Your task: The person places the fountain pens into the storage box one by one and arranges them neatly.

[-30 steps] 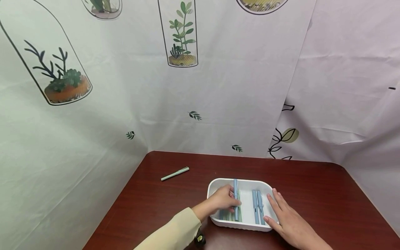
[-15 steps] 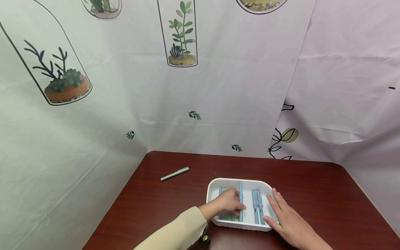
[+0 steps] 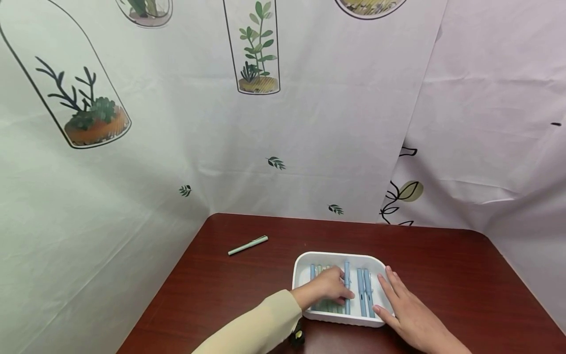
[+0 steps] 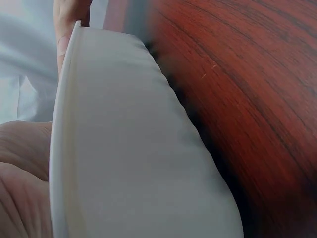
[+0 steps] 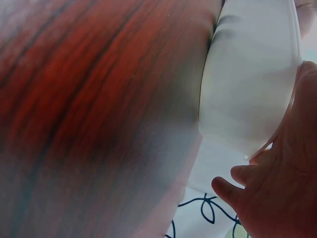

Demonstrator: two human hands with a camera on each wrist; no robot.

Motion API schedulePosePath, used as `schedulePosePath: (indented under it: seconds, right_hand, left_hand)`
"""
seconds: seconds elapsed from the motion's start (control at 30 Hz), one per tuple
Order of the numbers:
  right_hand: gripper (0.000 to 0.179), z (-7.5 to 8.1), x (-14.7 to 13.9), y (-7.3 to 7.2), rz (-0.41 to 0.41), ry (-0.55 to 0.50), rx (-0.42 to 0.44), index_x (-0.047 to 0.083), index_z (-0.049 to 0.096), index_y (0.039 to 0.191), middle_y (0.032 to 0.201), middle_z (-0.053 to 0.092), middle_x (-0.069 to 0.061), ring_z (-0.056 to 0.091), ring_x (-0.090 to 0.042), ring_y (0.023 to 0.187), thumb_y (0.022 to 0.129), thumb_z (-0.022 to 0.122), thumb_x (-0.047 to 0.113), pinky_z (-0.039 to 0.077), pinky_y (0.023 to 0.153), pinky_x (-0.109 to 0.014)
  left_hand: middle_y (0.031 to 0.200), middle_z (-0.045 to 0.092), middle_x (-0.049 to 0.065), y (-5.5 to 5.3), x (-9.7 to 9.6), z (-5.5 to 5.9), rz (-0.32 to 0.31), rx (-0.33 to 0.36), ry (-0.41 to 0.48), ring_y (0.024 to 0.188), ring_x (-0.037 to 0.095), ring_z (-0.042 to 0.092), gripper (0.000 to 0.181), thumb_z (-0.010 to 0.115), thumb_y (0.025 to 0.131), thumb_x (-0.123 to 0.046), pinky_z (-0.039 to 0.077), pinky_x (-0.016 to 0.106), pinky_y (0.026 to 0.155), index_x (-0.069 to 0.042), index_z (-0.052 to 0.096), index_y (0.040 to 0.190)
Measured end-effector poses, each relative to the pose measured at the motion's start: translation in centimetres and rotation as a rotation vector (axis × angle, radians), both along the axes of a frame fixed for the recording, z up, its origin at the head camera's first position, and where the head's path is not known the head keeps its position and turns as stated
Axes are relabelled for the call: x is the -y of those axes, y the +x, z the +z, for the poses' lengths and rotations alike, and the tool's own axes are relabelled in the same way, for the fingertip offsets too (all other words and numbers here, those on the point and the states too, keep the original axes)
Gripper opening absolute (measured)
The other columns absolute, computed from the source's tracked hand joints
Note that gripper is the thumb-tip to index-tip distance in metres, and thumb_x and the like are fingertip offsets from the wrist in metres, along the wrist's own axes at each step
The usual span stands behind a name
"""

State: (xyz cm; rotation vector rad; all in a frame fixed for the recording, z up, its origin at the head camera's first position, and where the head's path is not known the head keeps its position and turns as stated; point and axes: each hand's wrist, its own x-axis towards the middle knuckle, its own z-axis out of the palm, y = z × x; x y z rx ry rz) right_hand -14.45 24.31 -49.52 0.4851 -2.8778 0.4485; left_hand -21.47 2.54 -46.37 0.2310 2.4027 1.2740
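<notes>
In the head view my left hand (image 3: 329,285) reaches into a white tray (image 3: 340,319) and pinches a light blue pen (image 3: 347,270), which stands lengthwise in it near the middle. Under and beside that hand lie several pale green pens (image 3: 329,307), partly hidden by it, and another blue pen (image 3: 312,271) lies at the left end. Two blue pens (image 3: 365,292) lie side by side to the right. My right hand (image 3: 411,314), fingers straight and spread, rests against the tray's right rim. In the left wrist view, the tray wall (image 4: 129,134) hides the left fingers.
A single pale green pen (image 3: 248,245) lies on the dark red wooden table (image 3: 212,280), left of and behind the tray. White cloth (image 3: 309,147) printed with plants hangs behind the table and along its sides.
My left hand has moved right inside the tray with the blue pen, from over the green pens to beside them, setting it lower. The right hand and the tray have stayed put.
</notes>
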Motion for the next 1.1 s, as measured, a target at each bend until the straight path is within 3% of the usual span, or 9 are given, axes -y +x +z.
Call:
schedulePosePath:
  seconds: [0.1, 0.17, 0.23, 0.47, 0.67, 0.83, 0.93, 1.0, 1.1]
  right_hand:
    - [0.077, -0.1, -0.1, 0.0, 0.008, 0.008, -0.026, 0.008, 0.043, 0.154, 0.163, 0.031, -0.018, 0.039, -0.039, 0.143, 0.096, 0.063, 0.055, 0.046, 0.104, -0.052]
    - [0.076, -0.2, -0.2, 0.0, 0.007, 0.003, -0.033, 0.009, 0.043, 0.154, 0.163, 0.03, -0.017, 0.038, -0.037, 0.143, 0.096, 0.063, 0.054, 0.038, 0.114, -0.037]
    - [0.075, -0.2, -0.2, 0.0, 0.018, 0.001, -0.056, 0.007, 0.045, 0.153, 0.162, 0.032, -0.018, 0.039, -0.037, 0.142, 0.096, 0.064, 0.052, 0.038, 0.114, -0.035]
    - [0.076, -0.2, -0.2, 0.0, 0.021, -0.001, -0.05, 0.006, 0.044, 0.153, 0.162, 0.032, -0.019, 0.04, -0.04, 0.142, 0.095, 0.066, 0.051, 0.046, 0.102, -0.052]
    - [0.075, -0.4, -0.2, 0.1, 0.022, -0.002, -0.09, 0.007, 0.045, 0.152, 0.163, 0.031, -0.017, 0.037, -0.034, 0.145, 0.094, 0.067, 0.05, 0.045, 0.103, -0.045]
    - [0.075, -0.6, -0.1, 0.0, 0.037, -0.033, -0.146, 0.006, 0.047, 0.151, 0.162, 0.033, -0.017, -0.005, 0.003, 0.15, 0.093, 0.069, 0.048, 0.009, 0.11, -0.006]
    - [0.074, -0.6, -0.1, -0.1, 0.05, -0.042, -0.162, 0.005, 0.048, 0.15, 0.161, 0.034, -0.018, -0.013, 0.013, 0.143, 0.093, 0.07, 0.047, -0.005, 0.103, 0.002]
    - [0.074, -0.6, -0.1, -0.1, 0.044, -0.038, -0.149, 0.006, 0.047, 0.151, 0.162, 0.034, -0.018, -0.005, 0.002, 0.151, 0.093, 0.069, 0.048, 0.001, 0.108, -0.001]
    - [0.075, -0.4, -0.2, 0.0, 0.03, -0.018, -0.106, 0.007, 0.046, 0.152, 0.162, 0.033, -0.017, 0.021, -0.022, 0.154, 0.094, 0.067, 0.05, 0.027, 0.115, -0.021]
  left_hand:
    - [0.07, 0.06, 0.004, -0.1, -0.5, -0.2, -0.002, -0.01, -0.055, 0.055, 0.019, 0.071, 0.03, 0.085, 0.081, -0.007, 0.056, 0.026, 0.051, 0.001, 0.06, 0.096]
    - [0.067, 0.061, 0.004, -0.1, -0.7, -0.2, -0.006, -0.023, -0.096, 0.053, 0.017, 0.07, 0.029, 0.086, 0.081, -0.01, 0.053, 0.023, 0.051, 0.0, 0.06, 0.092]
    - [0.064, 0.061, 0.003, 0.0, -1.0, -0.3, -0.012, -0.039, -0.131, 0.052, 0.015, 0.069, 0.029, 0.086, 0.081, -0.012, 0.049, 0.02, 0.051, -0.001, 0.061, 0.088]
    - [0.058, 0.06, 0.003, 0.1, -1.6, -0.1, -0.022, -0.032, -0.156, 0.051, 0.016, 0.068, 0.027, 0.085, 0.082, -0.012, 0.044, 0.019, 0.049, -0.006, 0.06, 0.075]
    - [0.051, 0.059, 0.002, 0.1, -2.0, 0.0, -0.034, -0.063, -0.213, 0.049, 0.016, 0.068, 0.03, 0.085, 0.082, -0.013, 0.039, 0.018, 0.047, -0.01, 0.059, 0.067]
    - [0.045, 0.056, -0.001, -0.3, -2.5, -0.1, -0.059, -0.109, -0.349, 0.048, 0.013, 0.067, 0.035, 0.086, 0.082, -0.021, 0.037, 0.018, 0.048, -0.013, 0.057, 0.063]
    - [0.044, 0.057, -0.003, -0.5, -2.9, -0.2, -0.1, -0.154, -0.453, 0.045, 0.009, 0.063, 0.038, 0.086, 0.082, -0.027, 0.037, 0.018, 0.049, -0.014, 0.059, 0.059]
    - [0.044, 0.059, -0.003, -0.5, -3.1, -0.2, -0.125, -0.178, -0.505, 0.043, 0.007, 0.06, 0.039, 0.086, 0.082, -0.03, 0.037, 0.017, 0.05, -0.014, 0.06, 0.058]
    - [0.045, 0.061, -0.001, -0.6, -3.3, -0.3, -0.132, -0.182, -0.526, 0.042, 0.006, 0.058, 0.039, 0.086, 0.081, -0.031, 0.038, 0.017, 0.051, -0.013, 0.061, 0.057]
